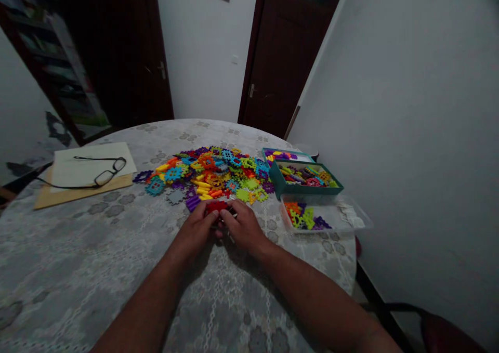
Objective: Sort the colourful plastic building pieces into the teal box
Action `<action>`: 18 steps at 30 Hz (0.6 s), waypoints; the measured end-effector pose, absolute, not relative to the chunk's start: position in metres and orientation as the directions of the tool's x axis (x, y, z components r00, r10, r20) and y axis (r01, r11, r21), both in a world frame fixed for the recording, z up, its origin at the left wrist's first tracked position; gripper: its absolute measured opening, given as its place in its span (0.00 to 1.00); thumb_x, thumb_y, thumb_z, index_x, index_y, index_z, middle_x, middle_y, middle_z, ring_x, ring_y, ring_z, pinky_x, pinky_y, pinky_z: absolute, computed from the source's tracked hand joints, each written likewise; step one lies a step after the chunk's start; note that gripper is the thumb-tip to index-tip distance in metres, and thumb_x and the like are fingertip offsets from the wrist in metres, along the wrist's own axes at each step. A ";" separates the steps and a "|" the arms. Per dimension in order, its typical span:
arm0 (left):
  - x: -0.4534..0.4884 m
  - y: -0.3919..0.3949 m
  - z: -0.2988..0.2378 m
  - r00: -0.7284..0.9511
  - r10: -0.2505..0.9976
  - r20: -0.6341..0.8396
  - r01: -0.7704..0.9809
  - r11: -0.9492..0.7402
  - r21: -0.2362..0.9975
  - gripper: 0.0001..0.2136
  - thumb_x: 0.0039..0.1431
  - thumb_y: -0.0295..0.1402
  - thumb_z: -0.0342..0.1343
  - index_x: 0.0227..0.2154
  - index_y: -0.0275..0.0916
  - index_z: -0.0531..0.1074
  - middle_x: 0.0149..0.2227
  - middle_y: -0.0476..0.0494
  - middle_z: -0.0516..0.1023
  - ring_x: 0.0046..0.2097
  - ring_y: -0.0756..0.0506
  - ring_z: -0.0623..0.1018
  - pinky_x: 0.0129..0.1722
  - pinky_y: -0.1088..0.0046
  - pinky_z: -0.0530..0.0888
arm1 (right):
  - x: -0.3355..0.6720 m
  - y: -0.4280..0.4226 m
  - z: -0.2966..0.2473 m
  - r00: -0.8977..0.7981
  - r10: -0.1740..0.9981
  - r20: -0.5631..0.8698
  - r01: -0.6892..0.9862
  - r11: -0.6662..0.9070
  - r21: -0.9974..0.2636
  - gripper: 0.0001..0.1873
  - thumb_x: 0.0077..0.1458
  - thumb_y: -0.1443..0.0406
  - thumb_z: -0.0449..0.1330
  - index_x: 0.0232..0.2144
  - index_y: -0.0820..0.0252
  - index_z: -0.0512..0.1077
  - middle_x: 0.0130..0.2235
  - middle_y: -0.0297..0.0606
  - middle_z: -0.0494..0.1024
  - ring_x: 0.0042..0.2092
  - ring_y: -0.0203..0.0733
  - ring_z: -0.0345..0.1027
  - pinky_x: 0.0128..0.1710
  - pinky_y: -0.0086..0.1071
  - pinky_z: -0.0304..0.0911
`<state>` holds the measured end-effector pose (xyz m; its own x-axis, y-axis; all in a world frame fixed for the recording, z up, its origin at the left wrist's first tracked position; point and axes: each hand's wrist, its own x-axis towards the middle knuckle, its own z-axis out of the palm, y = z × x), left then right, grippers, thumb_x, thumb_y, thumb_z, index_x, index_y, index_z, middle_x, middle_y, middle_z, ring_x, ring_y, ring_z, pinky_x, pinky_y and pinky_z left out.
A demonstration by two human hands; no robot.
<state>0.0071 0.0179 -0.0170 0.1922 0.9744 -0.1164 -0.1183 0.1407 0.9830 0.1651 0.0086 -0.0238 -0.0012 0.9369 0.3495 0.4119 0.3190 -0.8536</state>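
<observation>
Between my two hands is a red plastic building piece [217, 206], partly covered by the fingers. My left hand [200, 222] grips its left side, thumb on the near face. On the other side my right hand [242, 223] pinches it too, with thumb and fingers closed. Whether it is one piece or several joined cannot be seen. Just beyond the hands spreads a heap of colourful interlocking plastic pieces [214, 176], many gear-shaped. Purple tubes [192, 203] and yellow tubes [203, 187] lie at its near edge, close to my left hand.
Right of the heap stands a teal box [277, 182] filled with pieces, its lid [312, 158] behind. Nearer is a clear plastic tray [312, 232] with some pieces inside. Glasses [105, 177] rest on paper over a wooden board [83, 192] at left. A patterned cloth [128, 270] covers the round table.
</observation>
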 end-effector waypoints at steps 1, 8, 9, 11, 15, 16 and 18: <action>0.006 0.019 -0.017 0.197 0.972 -0.126 -0.111 0.150 0.982 0.18 0.61 0.40 0.65 0.52 0.39 0.77 0.35 0.41 0.83 0.31 0.43 0.82 0.28 0.69 0.79 | 0.166 0.008 -0.025 0.019 0.946 0.323 0.371 0.294 -0.881 0.05 0.67 0.61 0.61 0.37 0.51 0.77 0.38 0.35 0.78 0.42 0.44 0.73 0.45 0.37 0.69; 0.000 0.025 -0.017 0.244 0.966 -0.087 -0.081 0.110 0.991 0.20 0.55 0.43 0.73 0.47 0.39 0.82 0.40 0.37 0.85 0.35 0.42 0.83 0.34 0.66 0.82 | 0.175 0.010 -0.031 0.059 0.974 0.220 0.169 0.207 -0.964 0.11 0.63 0.61 0.63 0.48 0.50 0.77 0.44 0.35 0.83 0.45 0.45 0.76 0.46 0.38 0.72; 0.000 0.025 -0.017 0.246 0.966 -0.082 -0.078 0.104 0.992 0.19 0.54 0.43 0.73 0.46 0.39 0.82 0.40 0.37 0.86 0.35 0.42 0.83 0.34 0.66 0.81 | 0.178 0.011 -0.029 0.049 0.974 0.222 0.173 0.211 -0.962 0.11 0.62 0.61 0.63 0.47 0.50 0.77 0.44 0.34 0.83 0.44 0.44 0.76 0.45 0.37 0.72; 0.000 0.024 -0.016 0.235 0.969 -0.079 -0.063 0.097 0.993 0.18 0.54 0.43 0.73 0.45 0.40 0.82 0.38 0.38 0.85 0.35 0.42 0.83 0.33 0.68 0.81 | 0.185 0.011 -0.019 0.042 0.971 0.235 0.211 0.222 -0.952 0.10 0.61 0.62 0.63 0.45 0.52 0.78 0.40 0.33 0.82 0.41 0.43 0.75 0.41 0.35 0.71; 0.000 0.024 -0.015 0.144 0.984 -0.105 -0.005 0.106 0.994 0.13 0.55 0.41 0.71 0.38 0.40 0.81 0.34 0.40 0.84 0.32 0.44 0.81 0.31 0.71 0.79 | 0.222 0.014 0.013 0.098 0.947 0.307 0.355 0.255 -0.900 0.13 0.64 0.58 0.62 0.48 0.53 0.78 0.37 0.33 0.80 0.38 0.43 0.73 0.39 0.35 0.70; 0.000 0.025 -0.015 0.111 0.987 -0.117 0.003 0.118 0.993 0.12 0.55 0.41 0.70 0.37 0.40 0.81 0.33 0.41 0.84 0.31 0.45 0.81 0.30 0.72 0.78 | 0.237 0.016 0.022 0.109 0.935 0.338 0.401 0.270 -0.875 0.14 0.64 0.57 0.62 0.49 0.54 0.78 0.38 0.34 0.81 0.38 0.44 0.74 0.40 0.36 0.71; -0.001 0.026 -0.016 0.049 0.988 -0.145 -0.003 0.145 0.989 0.11 0.55 0.39 0.69 0.37 0.40 0.80 0.32 0.43 0.83 0.30 0.46 0.79 0.28 0.73 0.77 | 0.273 0.020 0.042 0.142 0.895 0.423 0.515 0.299 -0.804 0.15 0.65 0.56 0.61 0.51 0.54 0.78 0.41 0.36 0.83 0.41 0.45 0.76 0.44 0.37 0.71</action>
<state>-0.0008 0.0259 -0.0158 0.0491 0.9882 -0.1452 -0.0025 0.1455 0.9894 0.2728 0.0201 0.0423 0.1423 0.8947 0.4235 0.5149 0.2985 -0.8036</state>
